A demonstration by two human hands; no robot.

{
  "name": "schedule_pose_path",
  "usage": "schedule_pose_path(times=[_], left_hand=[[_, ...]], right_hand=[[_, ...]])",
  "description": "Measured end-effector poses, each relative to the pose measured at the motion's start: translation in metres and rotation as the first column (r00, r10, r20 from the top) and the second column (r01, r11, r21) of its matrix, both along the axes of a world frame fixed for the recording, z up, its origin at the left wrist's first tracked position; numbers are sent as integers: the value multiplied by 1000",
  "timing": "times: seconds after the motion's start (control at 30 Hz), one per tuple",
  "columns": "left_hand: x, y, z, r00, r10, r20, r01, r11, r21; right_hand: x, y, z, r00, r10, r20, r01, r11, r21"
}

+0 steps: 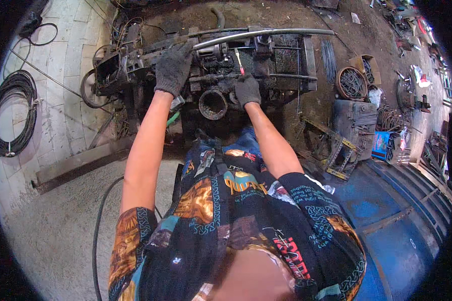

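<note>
A long grey metal rod (276, 32) lies across the top of a dark, greasy machine (286, 55). Its left end meets my left hand (173, 70), in a dark knitted glove, whose fingers curl over it. My right hand (247, 90), gloved the same way, is closed at the machine's front edge. From it a slim tool with a red handle and pale tip (239, 61) points up toward the machine's middle; it looks like a small brush. Just below and between my hands opens a round metal pipe mouth (213, 105). The undersides of my fingers are hidden.
A handwheel (89, 89) sits at the machine's left side. A coil of black cable (16, 113) lies further left. To the right stand a round tub of metal pieces (351, 83), a bundle of rods (329, 60) and a yellow-edged metal frame (341, 159). A black hose (98, 226) crosses the floor.
</note>
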State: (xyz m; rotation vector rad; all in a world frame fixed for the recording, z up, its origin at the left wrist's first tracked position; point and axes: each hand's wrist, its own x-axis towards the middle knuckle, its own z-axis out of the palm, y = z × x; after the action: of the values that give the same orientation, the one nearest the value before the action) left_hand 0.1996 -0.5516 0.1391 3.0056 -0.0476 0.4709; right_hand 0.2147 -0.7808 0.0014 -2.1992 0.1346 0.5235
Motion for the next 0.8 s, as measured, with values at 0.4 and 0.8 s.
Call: schedule_pose_path(times=[0.4, 0.8], left_hand=[[-4, 7, -5, 1000, 28, -14, -28, 1000, 14], [-1, -1, 1, 997, 59, -52, -59, 998, 6]], right_hand=[[14, 1, -31, 560, 365, -744, 704, 263, 659], [27, 2, 4, 450, 672, -588, 893, -342, 292]])
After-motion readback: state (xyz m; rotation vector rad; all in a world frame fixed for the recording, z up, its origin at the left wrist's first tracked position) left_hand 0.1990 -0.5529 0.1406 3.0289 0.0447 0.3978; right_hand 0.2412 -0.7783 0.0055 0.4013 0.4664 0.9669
